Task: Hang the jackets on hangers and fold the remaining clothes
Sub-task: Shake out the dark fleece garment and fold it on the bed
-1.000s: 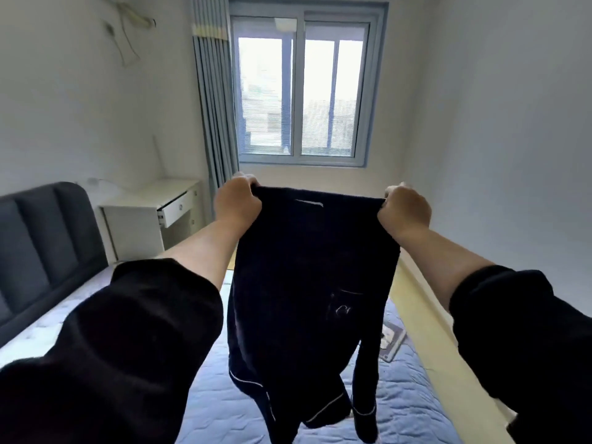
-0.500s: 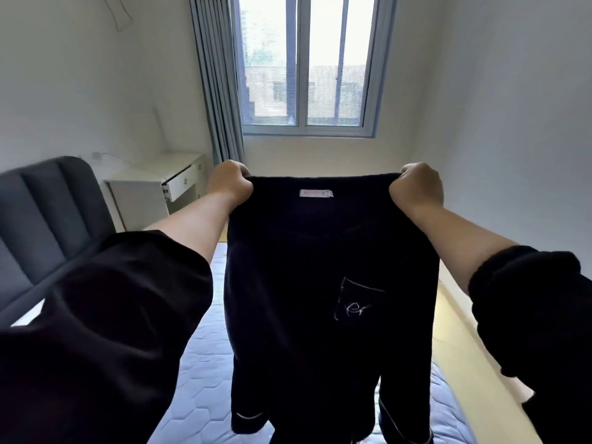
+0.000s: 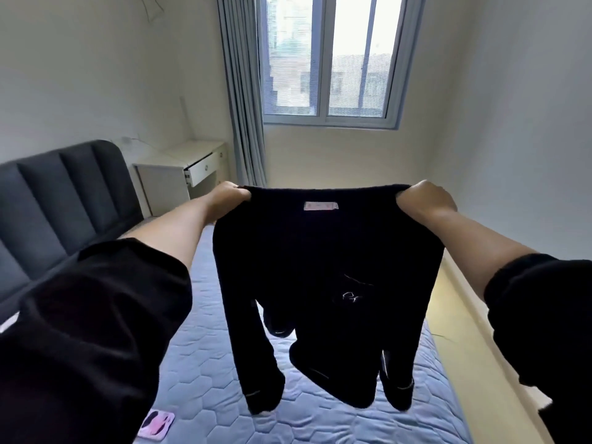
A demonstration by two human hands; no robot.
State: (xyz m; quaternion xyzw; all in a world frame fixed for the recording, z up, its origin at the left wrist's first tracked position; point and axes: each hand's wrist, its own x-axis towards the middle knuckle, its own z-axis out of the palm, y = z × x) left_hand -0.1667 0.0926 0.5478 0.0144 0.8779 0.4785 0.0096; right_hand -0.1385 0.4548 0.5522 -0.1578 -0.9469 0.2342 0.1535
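Both hands are raised in front of the person, level with each other and well apart; the left hand point(image 3: 229, 197) has its fingers curled round one shoulder of a dark top point(image 3: 320, 267), and the right hand point(image 3: 426, 198) grips the other shoulder in the same way, so that the upper edge is stretched between them. That top hangs in the air above the bed point(image 3: 205, 363), spread to its full width; a small pale label point(image 3: 321, 206) shows at the middle of the neckline, and a chest pocket point(image 3: 350, 296) with a light stitched mark sits lower, toward the right. Its long sleeves hang down on either side, with thin pale piping at the cuffs; the lower parts are bunched, and whether they touch the mattress cannot be told. Both forearms are bare, with black sleeves point(image 3: 96, 331) pushed up toward the elbows. On the blue quilted mattress, near the bottom left, lies a small pink and black object point(image 3: 157, 424); a dark padded headboard point(image 3: 64, 193) stands at the left; beyond it is a white worktop point(image 3: 179, 168) with a drawer point(image 3: 205, 169) partly open; a grey curtain point(image 3: 240, 91) hangs beside the window point(image 3: 330, 59) in the far wall.
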